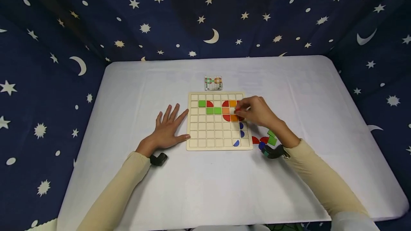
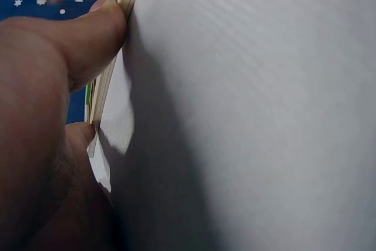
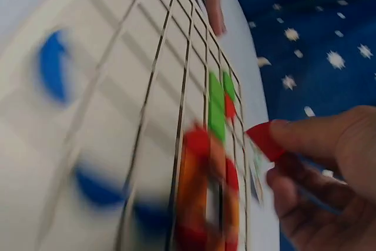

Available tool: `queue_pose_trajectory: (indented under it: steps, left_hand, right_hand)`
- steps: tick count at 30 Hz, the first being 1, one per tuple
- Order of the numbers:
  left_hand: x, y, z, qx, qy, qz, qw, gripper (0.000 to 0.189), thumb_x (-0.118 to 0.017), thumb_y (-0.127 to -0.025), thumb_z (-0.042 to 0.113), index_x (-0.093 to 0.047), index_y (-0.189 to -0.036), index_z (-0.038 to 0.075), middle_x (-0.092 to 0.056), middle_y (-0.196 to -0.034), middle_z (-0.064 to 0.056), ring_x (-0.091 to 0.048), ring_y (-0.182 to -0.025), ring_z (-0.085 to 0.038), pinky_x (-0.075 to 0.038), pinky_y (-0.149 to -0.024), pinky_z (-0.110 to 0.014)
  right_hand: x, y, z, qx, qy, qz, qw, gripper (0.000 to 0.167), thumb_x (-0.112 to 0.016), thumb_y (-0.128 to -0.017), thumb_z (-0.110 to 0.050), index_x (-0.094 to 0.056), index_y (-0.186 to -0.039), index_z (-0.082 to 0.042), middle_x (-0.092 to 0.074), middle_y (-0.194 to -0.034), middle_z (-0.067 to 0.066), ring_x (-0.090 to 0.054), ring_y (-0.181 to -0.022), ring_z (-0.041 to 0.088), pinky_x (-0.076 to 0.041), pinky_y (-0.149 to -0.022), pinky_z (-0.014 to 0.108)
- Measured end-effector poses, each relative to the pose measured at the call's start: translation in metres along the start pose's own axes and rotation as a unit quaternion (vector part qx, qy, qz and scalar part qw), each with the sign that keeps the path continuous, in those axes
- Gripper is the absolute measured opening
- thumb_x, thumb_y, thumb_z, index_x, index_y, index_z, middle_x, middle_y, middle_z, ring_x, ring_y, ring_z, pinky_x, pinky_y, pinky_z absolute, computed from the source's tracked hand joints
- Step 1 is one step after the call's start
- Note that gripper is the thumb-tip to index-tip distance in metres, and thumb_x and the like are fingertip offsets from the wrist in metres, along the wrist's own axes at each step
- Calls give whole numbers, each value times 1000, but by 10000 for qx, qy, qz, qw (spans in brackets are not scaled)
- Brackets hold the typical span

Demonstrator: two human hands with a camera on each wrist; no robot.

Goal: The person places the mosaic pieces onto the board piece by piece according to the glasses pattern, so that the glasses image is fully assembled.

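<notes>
A pale wooden grid board (image 1: pixel 208 134) lies on the white table. Between thumb and fingers, my right hand (image 1: pixel 258 111) pinches a red quarter-circle tile (image 3: pixel 265 139) above the board's upper right part. My left hand (image 1: pixel 167 131) lies flat with spread fingers, its thumb and a fingertip touching the board's left edge. Green square tiles (image 1: pixel 209 111) and a red quarter-circle sit in the upper left cells. Orange squares (image 1: pixel 232 103) with red quarter-circles form a ring shape at right, partly hidden by my right hand. Several blue half-circles (image 1: pixel 236 143) lie in lower right cells.
Behind the board is a small card (image 1: pixel 213 83) with a printed colour pattern. Loose green tiles (image 1: pixel 272 140), red tiles (image 1: pixel 255 140) and blue ones lie right of the board, partly under my right wrist. Dark blue star-patterned cloth (image 1: pixel 179 17) surrounds the table.
</notes>
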State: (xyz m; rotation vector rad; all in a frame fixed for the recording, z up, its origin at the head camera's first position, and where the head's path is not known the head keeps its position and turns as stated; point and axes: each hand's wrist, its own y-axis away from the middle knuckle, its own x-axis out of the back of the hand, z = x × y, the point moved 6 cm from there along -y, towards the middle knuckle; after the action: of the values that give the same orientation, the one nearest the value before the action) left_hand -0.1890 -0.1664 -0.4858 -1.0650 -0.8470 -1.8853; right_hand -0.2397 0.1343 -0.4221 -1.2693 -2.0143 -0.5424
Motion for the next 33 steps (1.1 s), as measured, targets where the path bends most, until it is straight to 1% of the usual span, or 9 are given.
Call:
queue_pose_trajectory:
  steps: [2,5,9,13,15,19,25,28,33]
  left_hand:
    - [1,0,0,1,-2,-32,10000,92,-62,-90,57,-15,-160,20,5,-163,-16,13,-147,-38,7,-109,-63]
    - [1,0,1,11,23,-90,10000,92,-61,-91,58,-13,-160,21,6,-163,-16,14,-146,-38,8,-109,-63]
    - [2,-1,0,22,26,-124,9999,91,-60,-91,58,-13,-160,21,6,-163,-16,14,-146,-38,8,-109,-63]
    - [1,-1,0,-11,32,-145,9999,91,-59,-92,58,-12,-160,21,7,-163,-15,14,-146,-38,7,-109,-63]
    - [1,-1,0,-12,32,-140,9999,91,-58,-92,59,-11,-160,21,7,-163,-15,14,-146,-38,7,-109,-63]
    - [0,-1,-3,36,7,-129,9999,91,-57,-92,60,-11,-160,22,8,-163,-14,15,-146,-37,8,-109,-63]
    - [-3,-1,-6,36,23,-101,9999,91,-58,-91,61,-11,-160,23,8,-163,-14,16,-146,-36,9,-109,-62]
    - [-4,-1,-5,0,23,-125,9999,91,-57,-91,61,-10,-160,23,8,-163,-14,15,-146,-36,9,-109,-62]
    - [-2,-2,-3,54,7,-90,9999,91,-58,-91,60,-11,-160,23,8,-163,-14,15,-146,-36,9,-110,-62]
  right_hand:
    - [-17,-28,-19,511,-304,-21,9982,9,-76,-85,-5,-75,-94,-1,-69,-86,5,-62,-75,19,-51,-68,36]
    - [-39,-62,-39,999,-581,-33,9933,12,-75,-86,-3,-75,-98,1,-70,-87,6,-65,-77,18,-52,-70,35]
    - [-67,-97,-56,1169,-508,-140,9917,13,-72,-89,-5,-76,-101,-1,-73,-91,5,-68,-80,17,-53,-74,33]
    - [-85,-114,-60,1002,-7,-325,9944,10,-71,-91,-10,-78,-98,-7,-74,-91,2,-67,-80,14,-51,-78,32]
    - [-91,-117,-59,976,348,-361,9940,8,-72,-91,-11,-79,-95,-9,-73,-90,0,-65,-81,14,-47,-82,33]
    - [-95,-115,-58,1244,969,-292,9871,7,-73,-90,-14,-80,-90,-12,-69,-90,0,-57,-84,18,-40,-87,36]
    - [-94,-105,-55,1440,921,-156,9852,14,-74,-89,-15,-78,-101,-11,-66,-94,3,-53,-86,20,-38,-86,36]
    - [-82,-96,-53,1430,739,21,9870,18,-74,-89,-15,-77,-105,-9,-66,-94,5,-54,-85,21,-38,-85,38]
    - [-41,-60,-33,1326,507,335,9893,23,-75,-88,-14,-74,-109,-5,-68,-97,10,-56,-92,28,-39,-86,46]
